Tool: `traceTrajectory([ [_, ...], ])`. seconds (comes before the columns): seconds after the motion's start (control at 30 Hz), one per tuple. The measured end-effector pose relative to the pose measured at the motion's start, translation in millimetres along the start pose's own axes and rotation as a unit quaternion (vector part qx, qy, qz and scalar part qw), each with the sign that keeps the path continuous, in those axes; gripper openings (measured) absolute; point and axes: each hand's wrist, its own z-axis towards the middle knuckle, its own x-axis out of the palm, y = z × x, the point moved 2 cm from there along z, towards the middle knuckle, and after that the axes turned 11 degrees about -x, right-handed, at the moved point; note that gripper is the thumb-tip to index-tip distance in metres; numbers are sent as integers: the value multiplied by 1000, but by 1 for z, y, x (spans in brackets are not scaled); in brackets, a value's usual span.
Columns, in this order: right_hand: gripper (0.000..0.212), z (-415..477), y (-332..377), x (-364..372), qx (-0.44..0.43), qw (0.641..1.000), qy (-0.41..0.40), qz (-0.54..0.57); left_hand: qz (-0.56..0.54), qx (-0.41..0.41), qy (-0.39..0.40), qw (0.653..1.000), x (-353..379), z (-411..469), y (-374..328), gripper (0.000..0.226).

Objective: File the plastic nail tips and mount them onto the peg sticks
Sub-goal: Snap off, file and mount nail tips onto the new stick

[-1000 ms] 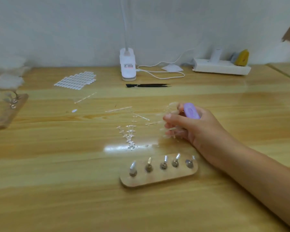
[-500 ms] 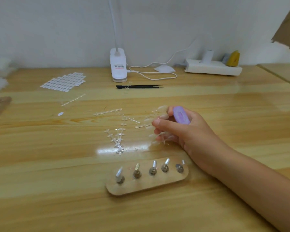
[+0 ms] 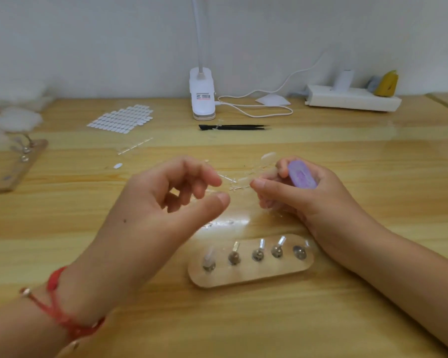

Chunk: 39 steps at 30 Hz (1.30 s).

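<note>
My right hand (image 3: 303,195) grips a small purple nail file (image 3: 301,174) together with a clear strip of plastic nail tips (image 3: 265,161) that sticks out past its fingers. My left hand (image 3: 166,202) hovers just left of it with fingers loosely curled and nothing in them, thumb and forefinger apart. In front of both hands lies an oval wooden base (image 3: 251,275) with several peg sticks (image 3: 258,250) standing in a row. Loose clear sprue pieces (image 3: 233,180) lie on the table between the hands.
At the back stand a white clip lamp (image 3: 201,96) with its cable, a white power strip (image 3: 352,99) and black tweezers (image 3: 233,127). A sheet of white adhesive tabs (image 3: 122,120) lies back left. Another wooden peg base (image 3: 21,161) sits at the left edge.
My left hand has come into view from the lower left and risen close to the right hand. The right hand keeps the file and nail strip, lifted slightly.
</note>
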Motion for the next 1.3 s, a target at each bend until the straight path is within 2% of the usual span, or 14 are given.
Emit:
traceTrajectory([
  [0.13,34,-3,5,8,-11,999,23,-22,0,-81,0,997,3,7,13,35],
  [0.3,33,-6,7,15,-22,996,63,-54,-14,-98,0,995,0,8,19,28],
  [0.5,31,-6,7,14,-24,998,40,-37,-13,-98,-20,995,0,10,24,29],
  [0.63,32,-7,8,14,-27,998,34,-37,-19,-97,2,995,1,9,24,28],
  [0.87,37,-3,8,12,13,991,131,-18,-30,-81,57,995,5,8,19,25],
  [1.0,29,-2,9,11,35,988,152,2,-25,-78,70,994,6,7,19,24],
  [1.13,37,-1,8,13,30,992,123,-12,-35,-77,44,995,5,8,21,24],
  [1.3,31,-3,6,16,2,997,69,-32,-47,-79,-5,996,4,9,24,20],
])
